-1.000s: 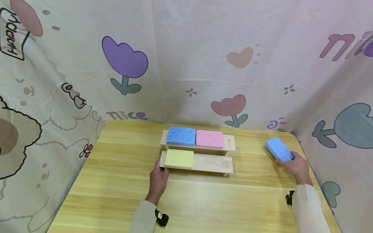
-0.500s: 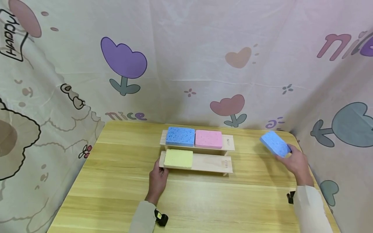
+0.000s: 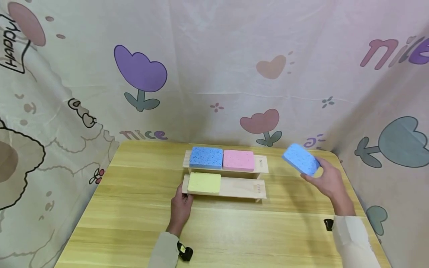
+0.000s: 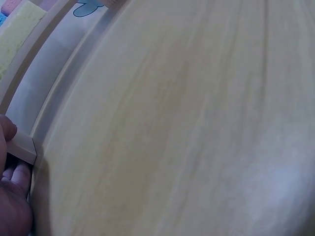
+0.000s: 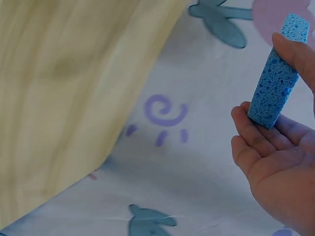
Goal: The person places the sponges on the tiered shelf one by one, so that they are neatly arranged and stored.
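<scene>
My right hand (image 3: 330, 182) pinches a light blue sponge (image 3: 301, 159) between thumb and fingers, above the table at the right. The right wrist view shows the edge of this sponge (image 5: 275, 83), tilted between thumb and fingertips. At the left end of the front wooden shelf (image 3: 239, 187), my left hand (image 3: 181, 210) grips its leg (image 4: 23, 147); some of its fingers are hidden behind the wood. A yellow sponge (image 3: 204, 183) lies on the left part of that shelf, and bare wood shows to its right.
Behind it stands a second, raised wooden shelf (image 3: 261, 163). It bears a speckled blue sponge (image 3: 206, 157) and a pink sponge (image 3: 238, 160), side by side. Both shelves stand on a wood-grain table (image 3: 234, 238), with a printed cloth (image 3: 201, 67) behind and at the sides.
My right hand has lifted the light blue sponge off the table and carried it left, towards the shelves. The left hand stays at the front shelf's end.
</scene>
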Demonstrator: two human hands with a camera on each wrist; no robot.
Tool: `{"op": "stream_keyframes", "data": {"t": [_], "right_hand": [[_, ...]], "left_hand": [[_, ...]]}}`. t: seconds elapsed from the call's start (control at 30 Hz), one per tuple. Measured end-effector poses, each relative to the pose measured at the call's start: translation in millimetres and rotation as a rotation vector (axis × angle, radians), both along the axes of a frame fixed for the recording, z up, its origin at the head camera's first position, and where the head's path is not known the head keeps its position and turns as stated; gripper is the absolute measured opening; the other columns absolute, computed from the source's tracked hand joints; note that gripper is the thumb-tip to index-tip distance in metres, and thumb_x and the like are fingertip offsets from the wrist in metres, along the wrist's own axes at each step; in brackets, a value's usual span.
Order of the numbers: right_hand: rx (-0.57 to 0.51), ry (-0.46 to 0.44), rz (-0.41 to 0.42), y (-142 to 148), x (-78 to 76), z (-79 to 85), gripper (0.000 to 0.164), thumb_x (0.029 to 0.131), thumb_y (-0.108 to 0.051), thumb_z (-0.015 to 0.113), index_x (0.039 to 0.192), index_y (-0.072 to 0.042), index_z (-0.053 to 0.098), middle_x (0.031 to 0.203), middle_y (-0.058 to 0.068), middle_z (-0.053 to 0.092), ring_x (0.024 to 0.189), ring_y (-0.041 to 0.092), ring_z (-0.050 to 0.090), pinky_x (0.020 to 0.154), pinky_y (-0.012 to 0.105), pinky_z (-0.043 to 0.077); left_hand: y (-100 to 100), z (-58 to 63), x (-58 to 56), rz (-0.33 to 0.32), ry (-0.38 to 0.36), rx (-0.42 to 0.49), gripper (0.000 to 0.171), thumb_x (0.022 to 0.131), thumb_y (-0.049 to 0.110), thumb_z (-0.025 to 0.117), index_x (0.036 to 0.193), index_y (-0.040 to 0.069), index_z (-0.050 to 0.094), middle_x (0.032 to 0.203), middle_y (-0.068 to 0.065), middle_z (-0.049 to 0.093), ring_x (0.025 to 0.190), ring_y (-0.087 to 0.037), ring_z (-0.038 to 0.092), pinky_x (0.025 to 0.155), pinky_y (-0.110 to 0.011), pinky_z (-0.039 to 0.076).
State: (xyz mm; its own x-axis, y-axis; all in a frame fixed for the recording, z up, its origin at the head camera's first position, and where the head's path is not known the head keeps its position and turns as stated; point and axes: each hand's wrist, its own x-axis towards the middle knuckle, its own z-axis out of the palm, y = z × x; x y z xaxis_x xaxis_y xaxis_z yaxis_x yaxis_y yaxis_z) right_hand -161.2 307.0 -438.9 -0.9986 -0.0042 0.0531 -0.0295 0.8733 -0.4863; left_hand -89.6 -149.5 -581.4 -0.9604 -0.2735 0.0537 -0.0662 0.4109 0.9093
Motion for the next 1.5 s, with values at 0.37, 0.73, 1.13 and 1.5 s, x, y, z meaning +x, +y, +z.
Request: {"op": "stream_keyframes", "data": {"t": [0.37, 0.73, 1.13, 1.5], "right_hand": [[-0.053, 0.048, 0.117, -25.5, 9.2, 16.0, 0.082, 0.074, -0.026, 0.08, 0.138, 0.007, 0.04, 0.134, 0.033, 0.047, 0.116, 0.048, 0.046, 0.088, 0.067, 0.041], [-0.076, 0.108, 0.23, -53.5, 22.3, 19.1, 0.078, 0.069, -0.016, 0.084, 0.134, 0.003, 0.045, 0.131, 0.027, 0.052, 0.116, 0.046, 0.05, 0.093, 0.065, 0.043], [-0.127, 0.114, 0.35, -85.4, 34.8, 6.0, 0.071, 0.065, -0.009, 0.085, 0.128, -0.003, 0.053, 0.128, 0.017, 0.056, 0.114, 0.039, 0.055, 0.093, 0.059, 0.049], [-0.195, 0.043, 0.441, -116.8, 40.8, -9.4, 0.077, 0.064, -0.011, 0.086, 0.133, -0.012, 0.052, 0.13, 0.007, 0.058, 0.118, 0.031, 0.057, 0.096, 0.05, 0.051]], "left_hand": [[0.0, -2.5, 1.7, -0.012, 0.001, 0.015, 0.051, 0.094, 0.008, 0.053, 0.142, 0.003, 0.038, 0.133, -0.024, 0.054, 0.121, -0.033, 0.056, 0.095, -0.04, 0.052], [0.0, -5.6, 0.6, -0.017, 0.017, 0.015, 0.051, 0.094, 0.009, 0.054, 0.142, 0.004, 0.038, 0.133, -0.024, 0.054, 0.12, -0.032, 0.056, 0.094, -0.041, 0.053], [0.6, -3.3, 0.8, -0.006, 0.022, 0.018, 0.05, 0.094, 0.008, 0.054, 0.141, 0.005, 0.039, 0.133, -0.023, 0.055, 0.121, -0.031, 0.056, 0.094, -0.041, 0.053], [-0.6, -3.8, -0.1, -0.003, 0.02, 0.032, 0.05, 0.093, 0.008, 0.054, 0.141, 0.006, 0.04, 0.132, -0.023, 0.056, 0.12, -0.031, 0.056, 0.094, -0.041, 0.053]]}}
